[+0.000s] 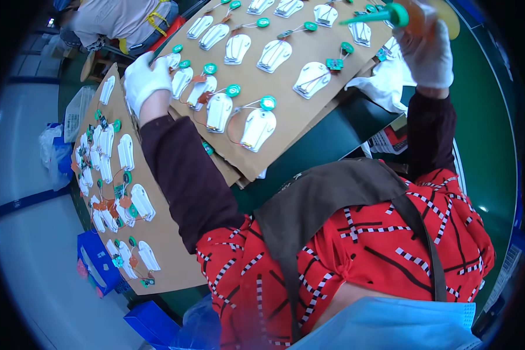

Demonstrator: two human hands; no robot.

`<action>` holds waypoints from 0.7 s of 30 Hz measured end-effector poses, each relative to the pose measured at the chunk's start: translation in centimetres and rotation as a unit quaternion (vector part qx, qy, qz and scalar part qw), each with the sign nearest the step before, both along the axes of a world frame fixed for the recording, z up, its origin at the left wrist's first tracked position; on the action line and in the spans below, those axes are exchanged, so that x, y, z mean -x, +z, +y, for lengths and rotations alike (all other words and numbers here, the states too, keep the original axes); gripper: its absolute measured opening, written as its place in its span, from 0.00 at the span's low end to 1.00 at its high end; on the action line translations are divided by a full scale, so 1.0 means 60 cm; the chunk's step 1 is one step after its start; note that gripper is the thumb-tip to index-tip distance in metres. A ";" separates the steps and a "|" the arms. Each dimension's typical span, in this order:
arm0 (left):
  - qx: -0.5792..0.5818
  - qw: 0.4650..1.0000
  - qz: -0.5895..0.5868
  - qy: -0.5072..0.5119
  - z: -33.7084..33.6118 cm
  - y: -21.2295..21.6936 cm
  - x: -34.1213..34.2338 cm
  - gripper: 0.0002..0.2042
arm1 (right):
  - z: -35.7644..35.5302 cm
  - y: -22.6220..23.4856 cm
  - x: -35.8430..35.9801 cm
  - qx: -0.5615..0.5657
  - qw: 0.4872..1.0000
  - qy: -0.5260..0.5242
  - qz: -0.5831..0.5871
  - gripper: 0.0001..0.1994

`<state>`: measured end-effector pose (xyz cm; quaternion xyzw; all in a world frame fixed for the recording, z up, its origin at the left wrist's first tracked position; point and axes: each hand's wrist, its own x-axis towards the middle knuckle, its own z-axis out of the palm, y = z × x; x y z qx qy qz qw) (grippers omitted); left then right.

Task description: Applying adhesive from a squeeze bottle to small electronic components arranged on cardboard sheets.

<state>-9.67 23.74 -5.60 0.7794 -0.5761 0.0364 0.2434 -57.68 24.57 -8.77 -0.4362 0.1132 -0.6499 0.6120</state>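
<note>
My left hand (147, 83), in a white glove, is at the far left edge of a large cardboard sheet (256, 81). Its fingers are bent beside a white plastic housing (173, 60); what they grip, if anything, is hidden. Raised at the upper right, my gloved right hand (429, 58) is closed around an amber squeeze bottle (419, 20). The bottle's long green nozzle (379, 16) points left above the sheet. Several white housings (258, 131) lie in rows there, many wired to round green discs (268, 102). One has a small green circuit board (334, 64) beside it.
A second cardboard sheet (169, 256) at the left bears more housings and boards in clusters. White cloth (382, 81) lies by my right forearm on the dark green table (309, 157). Blue bins (151, 322) stand at lower left. Another person (119, 23) sits at the upper left.
</note>
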 end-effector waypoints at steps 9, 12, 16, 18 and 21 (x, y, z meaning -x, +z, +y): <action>0.036 0.949 -0.093 -0.298 0.135 -0.077 0.269 0.10 | 0.038 -0.081 -0.076 -0.081 0.994 -0.066 -0.038 0.24; 0.011 0.970 -0.116 -0.213 0.129 -0.119 0.257 0.09 | 0.053 -0.084 -0.088 -0.083 0.993 -0.069 -0.045 0.24; 0.039 0.975 -0.091 -0.200 0.114 -0.128 0.242 0.07 | 0.050 -0.099 -0.089 -0.086 0.992 -0.083 -0.034 0.25; 0.037 0.975 -0.089 -0.200 0.107 -0.130 0.240 0.06 | 0.052 -0.105 -0.097 -0.091 0.991 -0.094 -0.034 0.25; 0.066 0.979 -0.068 -0.178 0.097 -0.138 0.236 0.06 | 0.055 -0.108 -0.119 -0.093 0.988 -0.120 -0.028 0.26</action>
